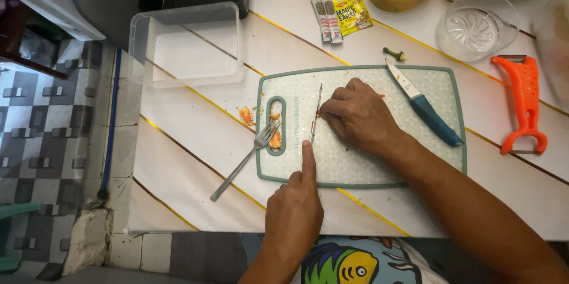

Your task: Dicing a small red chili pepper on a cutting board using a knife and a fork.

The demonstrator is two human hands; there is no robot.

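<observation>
Centrally, my left hand [294,216] grips a thin-bladed knife [316,113], forefinger along its spine, on the pale green plastic cutting board [367,168]. Beside it, my right hand [358,117] curls closed over a small red piece [319,113], mostly hidden. At right lies a blue-handled knife [424,105]; at left, a metal fork [244,161].

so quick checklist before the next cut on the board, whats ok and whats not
1. Knife grip: left hand holds the thin knife, index finger along its spine. Ok.
2. Fingers away from the blade: right hand presses down right beside the blade, knuckles curled. Cannot tell how close the fingertips are.
3. Piece being cut: hidden under the right hand, only a red speck shows. Cannot tell.
4. Cutting board flat on the table. Ok.
5. Spare blue-handled knife lies on the board beside the right wrist. Not ok.
6. Fork rests its tines on the board's edge, with scraps there. Not ok.
</observation>
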